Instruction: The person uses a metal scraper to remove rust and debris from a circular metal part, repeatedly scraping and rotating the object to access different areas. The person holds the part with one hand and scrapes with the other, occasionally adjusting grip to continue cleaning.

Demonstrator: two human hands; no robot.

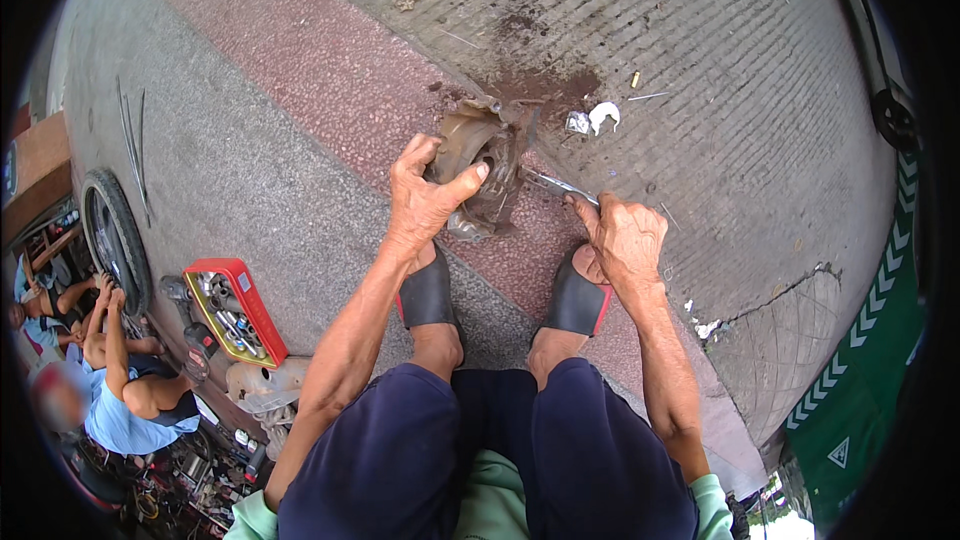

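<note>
A dirty metal casing (469, 135), coated in brown grime, rests on the ground ahead of my feet, over the reddish strip of paving. My left hand (431, 191) grips its near left side, the thumb lying across its edge. In my right hand (622, 236) is a flat metal hand tool (551, 181), held at its right end. The tool's other end points left and touches or nearly touches the casing's right side; its tip is hard to make out. Dark brown dirt (559, 86) is scattered on the concrete just beyond the casing.
A red tray (279, 326) of sockets stands at left, beside a cordless impact wrench (196, 334). Farther left, a co-worker in light blue (135, 412) sits near a tyre (112, 240). White litter (604, 116) lies beyond my right hand; a green sheet (870, 390) hangs far right.
</note>
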